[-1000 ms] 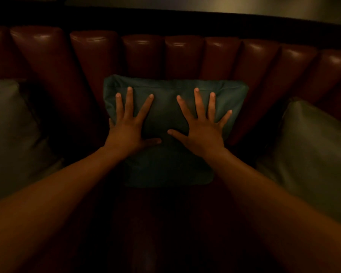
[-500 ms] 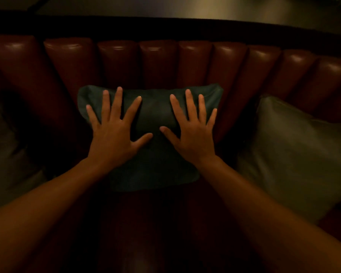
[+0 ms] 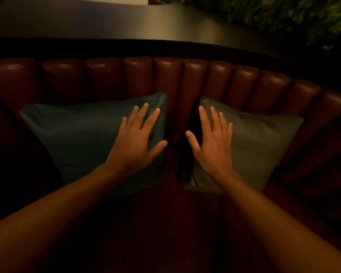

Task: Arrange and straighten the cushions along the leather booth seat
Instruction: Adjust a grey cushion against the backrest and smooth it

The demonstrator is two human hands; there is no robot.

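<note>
— While both cushions lean on the booth back (image 3: 165, 75), what are the hands doing?

— Each is laid flat on one. The left hand (image 3: 134, 142) rests on the right part of the teal cushion (image 3: 77, 138), and the right hand (image 3: 213, 146) lies over the left edge of the grey cushion (image 3: 260, 142). Whether the right palm presses or only hovers just above, I cannot tell in this dim light.

— Are they gripping anything?

— No. The fingers (image 3: 144, 113) of both hands are stretched out and spread, thumbs splayed toward each other, nothing pinched or held. It reads to me as patting or steadying, not lifting.

— Why there, at the inner edges?

— My guess is the spacing. A strip of bare red leather shows between the two cushions, so they stand near each other but apart, and hands at the facing edges can nudge either one sideways or push it back against the ribbed panels.

— And the cushions themselves?

— Both sit on the seat (image 3: 161, 223), tilted back, top corners against the upholstery. The teal one looks fairly square. The grey one sits turned a little, following the curve of the booth, its lower left corner crumpled toward the seat.

— So what is left?

— I would say the grey one needs squaring and plumping at that corner. The soft filling will likely give under a flat palm.
</note>
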